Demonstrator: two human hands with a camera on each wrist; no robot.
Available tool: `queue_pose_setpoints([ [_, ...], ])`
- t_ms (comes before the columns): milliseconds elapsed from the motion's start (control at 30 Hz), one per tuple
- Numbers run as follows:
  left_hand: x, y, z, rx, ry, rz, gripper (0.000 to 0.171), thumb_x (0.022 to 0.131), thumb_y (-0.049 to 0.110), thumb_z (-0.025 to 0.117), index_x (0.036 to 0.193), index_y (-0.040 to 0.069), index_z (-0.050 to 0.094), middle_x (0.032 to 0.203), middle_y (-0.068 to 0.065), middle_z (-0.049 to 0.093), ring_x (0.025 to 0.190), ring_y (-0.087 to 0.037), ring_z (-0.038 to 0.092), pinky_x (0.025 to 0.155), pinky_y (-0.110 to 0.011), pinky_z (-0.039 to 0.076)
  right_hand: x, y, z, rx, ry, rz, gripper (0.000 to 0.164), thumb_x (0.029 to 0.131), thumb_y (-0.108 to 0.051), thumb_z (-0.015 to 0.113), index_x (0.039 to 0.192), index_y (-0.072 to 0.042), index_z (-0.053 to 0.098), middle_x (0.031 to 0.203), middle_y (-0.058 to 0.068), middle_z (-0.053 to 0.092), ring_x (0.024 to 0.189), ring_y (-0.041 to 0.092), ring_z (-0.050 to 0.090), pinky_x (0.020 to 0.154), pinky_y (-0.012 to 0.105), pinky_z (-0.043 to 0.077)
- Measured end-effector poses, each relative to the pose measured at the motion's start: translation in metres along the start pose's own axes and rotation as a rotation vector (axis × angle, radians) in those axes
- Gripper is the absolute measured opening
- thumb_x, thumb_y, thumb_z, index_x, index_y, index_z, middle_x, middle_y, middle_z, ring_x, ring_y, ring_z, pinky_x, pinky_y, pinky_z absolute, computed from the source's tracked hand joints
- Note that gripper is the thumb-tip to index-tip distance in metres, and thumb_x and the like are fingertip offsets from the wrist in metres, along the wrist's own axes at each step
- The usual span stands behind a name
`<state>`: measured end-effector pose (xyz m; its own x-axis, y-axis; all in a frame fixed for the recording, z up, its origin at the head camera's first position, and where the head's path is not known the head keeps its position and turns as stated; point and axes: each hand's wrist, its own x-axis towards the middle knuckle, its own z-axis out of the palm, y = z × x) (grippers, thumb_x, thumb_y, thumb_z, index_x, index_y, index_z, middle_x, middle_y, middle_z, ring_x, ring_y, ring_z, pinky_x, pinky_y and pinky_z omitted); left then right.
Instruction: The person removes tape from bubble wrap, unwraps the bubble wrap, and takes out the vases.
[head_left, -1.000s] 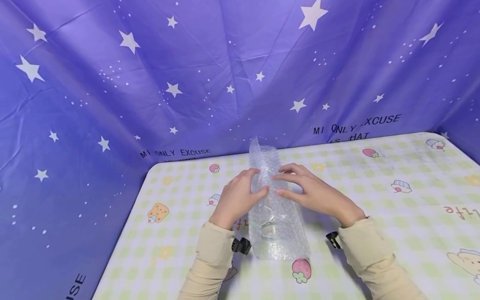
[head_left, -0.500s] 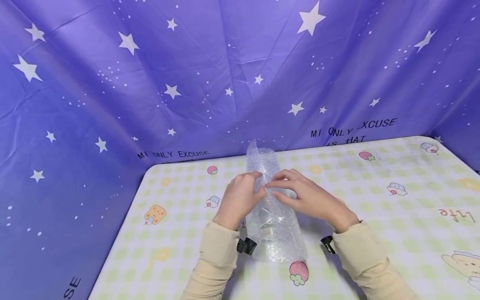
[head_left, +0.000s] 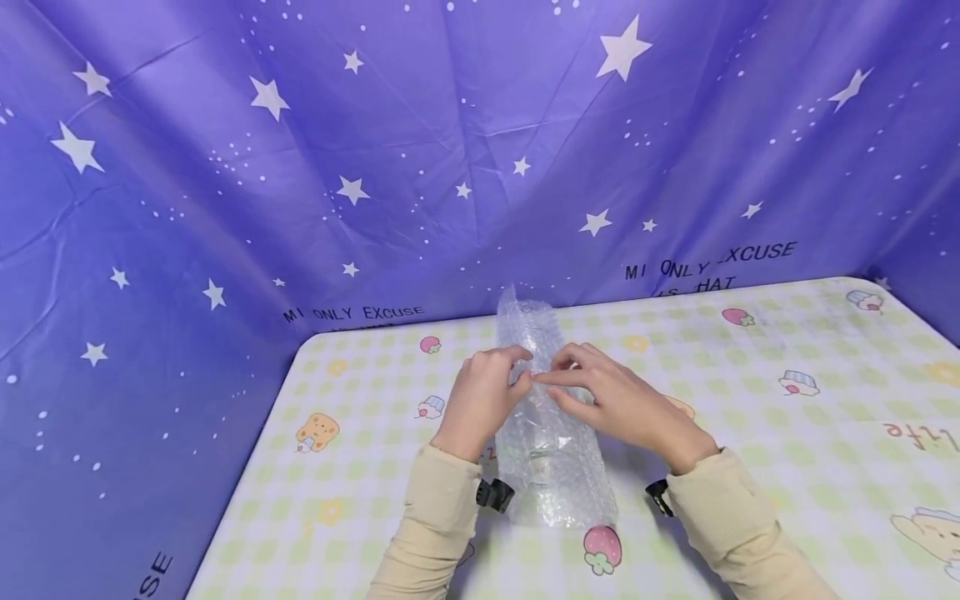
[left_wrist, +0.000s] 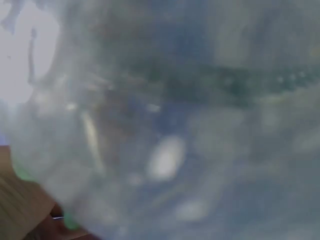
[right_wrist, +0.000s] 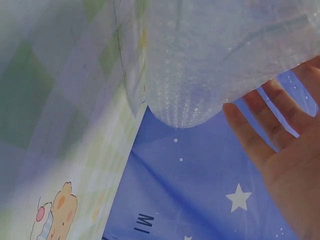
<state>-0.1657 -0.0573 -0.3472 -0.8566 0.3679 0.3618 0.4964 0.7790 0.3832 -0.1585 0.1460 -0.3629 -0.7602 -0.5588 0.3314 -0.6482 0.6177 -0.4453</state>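
Observation:
A roll of clear bubble wrap (head_left: 558, 492) lies lengthwise on the table, its far end standing up in a point. Through the wrap shows a curved, greenish glass-like rim; what it belongs to cannot be told. My left hand (head_left: 480, 400) holds the roll's left side, thumb on top and fingers over the far part. My right hand (head_left: 626, 404) touches the wrap from the right, its index fingertip beside the left thumb. In the right wrist view, the fingers (right_wrist: 250, 132) lie fairly straight against the bubble wrap (right_wrist: 200, 65). Blurred wrap (left_wrist: 200, 150) fills most of the left wrist view.
A green-and-white checked cloth with printed cakes and strawberries covers the table (head_left: 360, 517). Behind it hangs a purple curtain (head_left: 420, 125) with white stars. Each sleeve cuff carries a black wrist mount (head_left: 495, 496).
My right hand has shifted left along the wrap, and its index fingertip now meets the left thumb. The left hand has barely moved, and the bubble wrap stays in place.

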Motion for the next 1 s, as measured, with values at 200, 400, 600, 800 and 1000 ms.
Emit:
queue_pose_setpoints([
  [200,0.000,-0.002,0.006,0.056,0.080,0.085,0.009,0.092,0.010,0.069,0.096,0.009,0.077,0.089,-0.003,0.075,0.058,-0.008,0.059,0.059,-0.020,0.052,-0.002,0.000,0.001,-0.016,0.012,-0.014,0.028,0.102,-0.027,0.056,0.125,-0.021,0.070,0.114,-0.004,0.059,0.095,0.008,0.051,0.079,0.032,0.050],
  [400,0.000,-0.002,0.006,0.072,0.114,0.131,0.009,0.093,0.010,0.069,0.090,0.010,0.078,0.084,-0.001,0.075,0.069,-0.013,0.069,0.065,-0.024,0.057,-0.002,-0.001,0.001,-0.043,0.001,-0.016,0.030,0.103,-0.028,0.054,0.127,-0.021,0.069,0.113,-0.007,0.058,0.094,0.006,0.050,0.079,0.029,0.050],
  [600,0.001,-0.002,0.009,0.090,0.130,0.141,0.011,0.094,0.012,0.068,0.089,0.010,0.078,0.082,-0.001,0.075,0.064,-0.011,0.066,0.059,-0.022,0.054,-0.003,-0.003,0.000,-0.058,0.006,-0.027,0.029,0.102,-0.025,0.055,0.126,-0.019,0.070,0.113,-0.005,0.058,0.095,0.007,0.051,0.080,0.030,0.051],
  [800,0.002,-0.002,0.012,0.093,0.165,0.122,0.011,0.093,0.013,0.069,0.088,0.011,0.078,0.081,0.000,0.074,0.055,-0.007,0.056,0.052,-0.017,0.047,-0.003,-0.003,-0.001,-0.056,0.013,-0.022,0.028,0.102,-0.023,0.055,0.125,-0.019,0.071,0.111,-0.006,0.058,0.094,0.007,0.051,0.079,0.030,0.050],
  [1000,0.001,-0.002,0.012,0.079,0.180,0.080,0.011,0.093,0.013,0.068,0.087,0.011,0.077,0.077,0.000,0.072,0.050,-0.005,0.047,0.046,-0.015,0.038,-0.003,-0.003,0.000,-0.052,0.017,-0.022,0.028,0.102,-0.025,0.055,0.125,-0.021,0.071,0.111,-0.005,0.058,0.093,0.007,0.051,0.078,0.031,0.050],
])
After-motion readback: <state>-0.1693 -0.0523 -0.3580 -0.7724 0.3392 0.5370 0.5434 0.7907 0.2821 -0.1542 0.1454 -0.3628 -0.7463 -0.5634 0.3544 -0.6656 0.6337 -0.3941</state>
